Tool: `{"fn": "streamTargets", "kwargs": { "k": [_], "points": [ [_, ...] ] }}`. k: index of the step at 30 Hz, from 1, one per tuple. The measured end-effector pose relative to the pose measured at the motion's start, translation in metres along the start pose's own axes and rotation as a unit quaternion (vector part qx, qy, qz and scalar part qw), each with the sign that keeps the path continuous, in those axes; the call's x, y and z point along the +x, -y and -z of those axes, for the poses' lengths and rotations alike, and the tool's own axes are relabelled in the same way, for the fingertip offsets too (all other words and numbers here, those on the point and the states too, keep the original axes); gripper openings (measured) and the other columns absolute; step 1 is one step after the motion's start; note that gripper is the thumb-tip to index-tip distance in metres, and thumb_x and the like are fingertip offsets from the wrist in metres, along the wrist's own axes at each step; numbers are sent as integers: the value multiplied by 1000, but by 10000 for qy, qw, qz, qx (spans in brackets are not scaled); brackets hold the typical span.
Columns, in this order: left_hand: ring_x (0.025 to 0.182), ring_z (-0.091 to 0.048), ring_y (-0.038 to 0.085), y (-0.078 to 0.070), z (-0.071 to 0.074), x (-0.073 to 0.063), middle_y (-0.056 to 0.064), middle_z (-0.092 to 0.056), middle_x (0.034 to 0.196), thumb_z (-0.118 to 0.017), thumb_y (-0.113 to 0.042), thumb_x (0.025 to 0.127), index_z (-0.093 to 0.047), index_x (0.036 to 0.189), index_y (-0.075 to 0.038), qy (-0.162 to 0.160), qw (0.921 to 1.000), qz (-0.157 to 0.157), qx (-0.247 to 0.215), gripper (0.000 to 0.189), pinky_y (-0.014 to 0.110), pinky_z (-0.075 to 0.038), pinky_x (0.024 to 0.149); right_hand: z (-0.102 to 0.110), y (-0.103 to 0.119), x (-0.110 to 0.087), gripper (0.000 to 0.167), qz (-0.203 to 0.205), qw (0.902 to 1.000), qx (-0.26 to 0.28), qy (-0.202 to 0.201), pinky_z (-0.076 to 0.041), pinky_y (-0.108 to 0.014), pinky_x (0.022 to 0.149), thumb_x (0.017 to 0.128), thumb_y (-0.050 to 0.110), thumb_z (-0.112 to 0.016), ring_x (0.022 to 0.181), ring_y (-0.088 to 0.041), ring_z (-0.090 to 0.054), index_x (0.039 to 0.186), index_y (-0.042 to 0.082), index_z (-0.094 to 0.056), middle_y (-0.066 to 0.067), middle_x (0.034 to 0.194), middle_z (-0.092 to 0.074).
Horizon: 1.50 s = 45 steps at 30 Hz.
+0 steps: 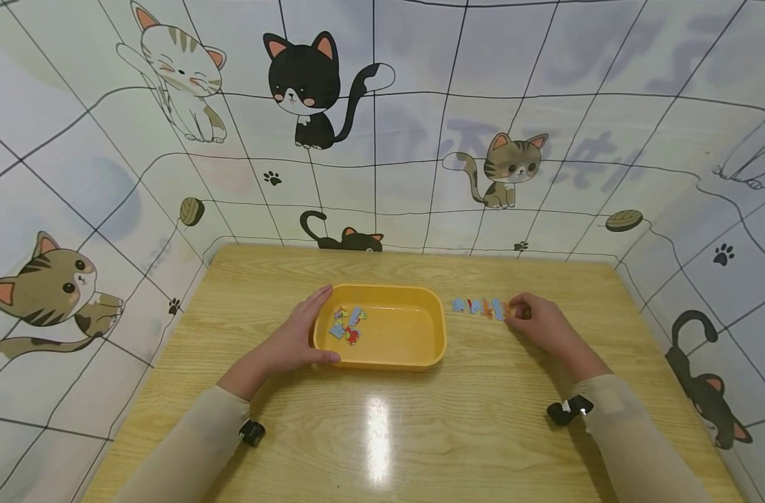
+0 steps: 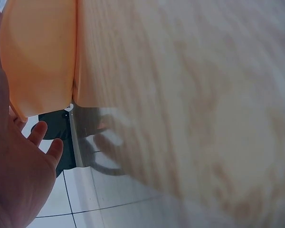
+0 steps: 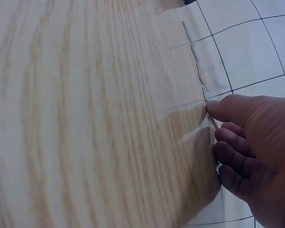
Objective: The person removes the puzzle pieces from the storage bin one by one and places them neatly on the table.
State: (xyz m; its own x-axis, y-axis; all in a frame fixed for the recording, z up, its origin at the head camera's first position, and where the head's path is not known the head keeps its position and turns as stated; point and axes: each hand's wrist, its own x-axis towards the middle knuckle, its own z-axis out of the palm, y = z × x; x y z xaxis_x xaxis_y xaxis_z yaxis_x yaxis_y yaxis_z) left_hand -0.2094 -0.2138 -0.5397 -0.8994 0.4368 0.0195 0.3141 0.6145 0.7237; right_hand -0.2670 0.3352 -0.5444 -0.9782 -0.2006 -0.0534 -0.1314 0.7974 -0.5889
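The yellow tray (image 1: 382, 365) sits on the table (image 1: 307, 433), the left hand (image 1: 296, 337) gripping its left end, thumb and fingers spread wide around it; probably light, stiff, smooth plastic, best held by the rim; the small pieces (image 1: 337, 330) inside look thin and light, likely easy to bend; right of the tray, the right hand (image 1: 543, 327) appears to pinch the orange piece (image 1: 507, 309) ending a row (image 1: 486, 308), its grip nearly closed; edges offer the surest hold.
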Motion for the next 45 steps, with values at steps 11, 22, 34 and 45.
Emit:
{"fn": "streamTargets", "kwargs": {
  "k": [11, 22, 34, 45],
  "points": [
    [169, -12, 30, -1, -1, -1, -7, -11, 185, -102, -47, 79, -12, 180, -23, -25, 10000, 19, -24, 137, 62, -19, 133, 2, 5, -2, 37, 196, 9997, 90, -129, -54, -39, 79, 105, 20, -79, 91, -23, -64, 131, -3, -68, -10, 102, -70],
    [169, -13, 31, -1, -1, -1, -7, -10, 185, -102, -46, 79, -12, 180, -23, -35, 10000, 6, 16, 137, 63, -21, 133, 0, 66, -10, 26, 907, 9954, -13, -299, -49, -32, 61, 105, 14, -78, 76, -18, -58, 125, -3, -72, -5, 95, -68],
    [168, -15, 36, -6, 1, -2, 0, -12, 186, -101, -47, 80, -13, 180, -20, -48, 9999, -128, 62, 135, 66, -20, 132, -11, 132, -12, 14, 2003, 9793, -105, -287, -52, -32, 66, 103, 10, -79, 78, -16, -57, 115, 4, -74, 0, 96, -68],
    [168, -14, 33, -4, 0, -1, -4, -11, 186, -100, -52, 79, -12, 180, -22, -2, 10000, -26, 96, 137, 64, -21, 133, -28, 170, -1, 26, 2426, 9682, -405, 453, -55, -35, 73, 103, 18, -81, 83, -18, -61, 124, 5, -72, -2, 102, -67]
  ]
}}
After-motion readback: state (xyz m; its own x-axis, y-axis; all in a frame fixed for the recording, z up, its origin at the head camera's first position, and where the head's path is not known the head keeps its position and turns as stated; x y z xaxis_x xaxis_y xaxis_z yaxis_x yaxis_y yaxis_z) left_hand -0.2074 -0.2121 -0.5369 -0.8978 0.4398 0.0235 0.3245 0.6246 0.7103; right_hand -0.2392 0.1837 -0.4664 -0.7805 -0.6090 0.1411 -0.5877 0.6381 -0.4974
